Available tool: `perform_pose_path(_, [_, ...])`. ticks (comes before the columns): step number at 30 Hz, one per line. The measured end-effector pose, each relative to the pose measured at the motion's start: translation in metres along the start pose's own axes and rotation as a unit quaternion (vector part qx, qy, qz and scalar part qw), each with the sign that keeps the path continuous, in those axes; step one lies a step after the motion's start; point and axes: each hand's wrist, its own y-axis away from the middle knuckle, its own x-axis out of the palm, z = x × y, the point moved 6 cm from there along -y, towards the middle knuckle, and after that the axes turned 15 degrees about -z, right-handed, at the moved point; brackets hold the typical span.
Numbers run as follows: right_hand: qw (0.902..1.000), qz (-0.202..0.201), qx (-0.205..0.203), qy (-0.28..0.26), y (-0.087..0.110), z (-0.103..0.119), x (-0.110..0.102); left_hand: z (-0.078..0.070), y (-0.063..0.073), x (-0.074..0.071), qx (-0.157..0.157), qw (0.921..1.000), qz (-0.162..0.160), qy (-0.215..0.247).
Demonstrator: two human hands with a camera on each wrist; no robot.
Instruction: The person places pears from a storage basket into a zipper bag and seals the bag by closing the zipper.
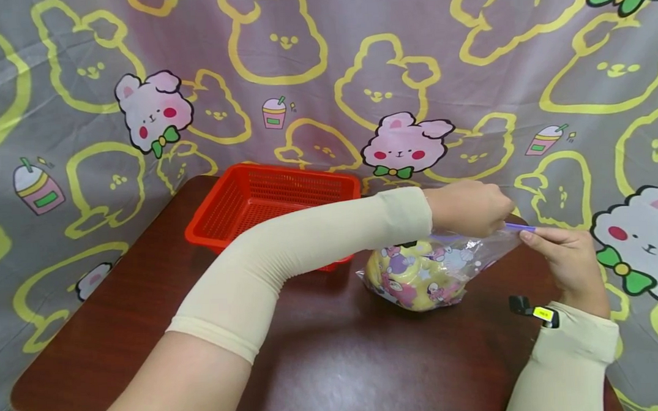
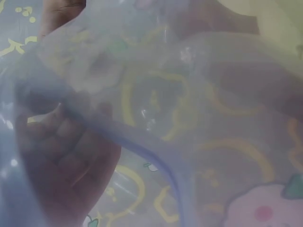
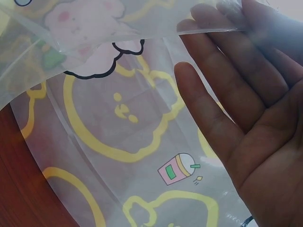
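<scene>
A clear zip bag [image 1: 415, 275] printed with cartoon figures rests on the table, a yellow item showing inside. Its purple zip strip [image 1: 520, 227] runs along the raised top edge. My left hand [image 1: 469, 207] reaches across and grips this edge, fingers curled. At the bag's right corner, my right hand [image 1: 571, 259] pinches the strip between thumb and fingers. In the left wrist view, the see-through film [image 2: 151, 94] fills most of the picture, with curled fingers visible behind it. The right wrist view has my right hand's fingers [image 3: 208, 104] at the film's edge, the lower ones extended.
A red plastic basket [image 1: 198, 231] with slotted walls stands at the back left, partly behind my left sleeve [image 1: 308, 234]. The dark brown table [image 1: 335, 352] meets a grey curtain [image 1: 313, 96] with yellow bear outlines. A small black device [image 1: 537, 311] sits on my right wrist.
</scene>
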Motion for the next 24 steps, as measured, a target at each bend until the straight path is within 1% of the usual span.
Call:
perform_pose_path(6, [0.9999,-0.006,0.01,0.007,0.001,-0.001,-0.003,0.001,0.001,-0.001,0.008,1.0,-0.003,0.001])
perform_pose_path(11, [0.999,-0.01,0.019,0.039,0.0,-0.001,-0.004,0.002,0.003,-0.004,0.008,0.9999,-0.011,-0.008])
perform_pose_path(14, [0.9964,-0.017,0.019,0.081,-0.001,0.0,-0.007,0.002,0.005,-0.005,0.009,0.9999,-0.011,-0.008])
perform_pose_path(18, [0.9884,-0.018,0.01,0.151,-0.001,0.0,-0.01,0.002,0.005,-0.005,0.005,0.9999,-0.006,-0.008])
perform_pose_path(22, [0.9827,-0.019,0.007,0.184,-0.001,-0.002,-0.011,0.004,0.007,-0.005,0.0,1.0,-0.005,-0.007])
perform_pose_path(24, [0.9797,-0.022,0.008,0.199,-0.001,-0.003,-0.011,0.004,0.008,-0.005,0.003,1.0,-0.006,-0.002])
